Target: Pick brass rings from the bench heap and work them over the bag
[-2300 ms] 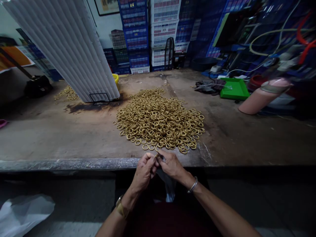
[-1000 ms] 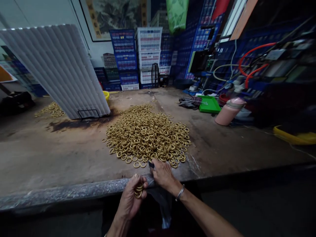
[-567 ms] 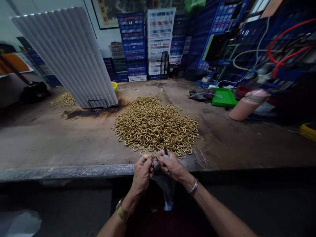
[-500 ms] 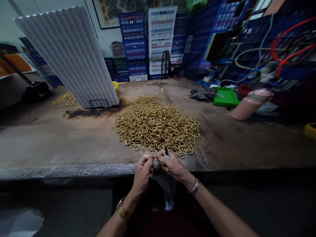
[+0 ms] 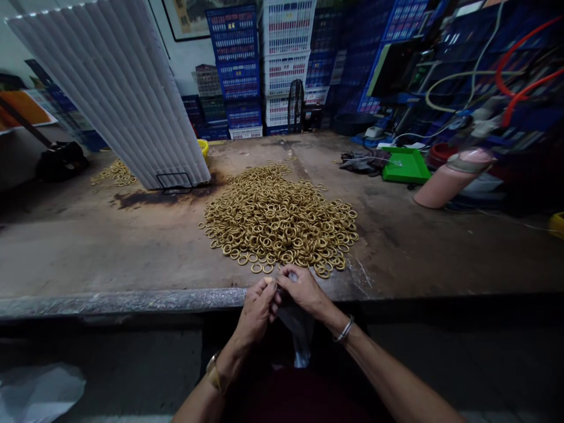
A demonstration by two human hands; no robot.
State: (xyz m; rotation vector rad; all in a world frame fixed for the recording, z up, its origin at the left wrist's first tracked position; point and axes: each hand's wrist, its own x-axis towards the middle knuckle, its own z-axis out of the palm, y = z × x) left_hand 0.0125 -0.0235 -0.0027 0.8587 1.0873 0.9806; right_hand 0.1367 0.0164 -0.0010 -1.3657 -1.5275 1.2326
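Observation:
A large heap of brass-coloured rings [image 5: 282,217] lies on the table in front of me. At its near edge, above the table's front rim, my left hand [image 5: 258,305] and my right hand [image 5: 304,291] meet with their fingertips together. The fingers of my left hand are closed in a pinch, and what they hold is hidden. My right hand is curled, thumb and index finger pinched against the left fingertips; a small greyish bit shows inside it, too little to name. Below my hands hangs a clear plastic sheet or bag [image 5: 299,335].
A tall ribbed white panel [image 5: 110,88] leans on a black wire stand [image 5: 174,182] at the left, beside a smaller ring pile [image 5: 114,174]. To the right are a green tray [image 5: 405,165], dark gloves [image 5: 363,161] and a pink bottle [image 5: 453,179]. Stacked crates [image 5: 286,70] stand behind.
The dark-tipped tool that stuck up from my right hand no longer shows. My fingertips have come together, and the ring seen between them is now hidden. The view has shifted slightly.

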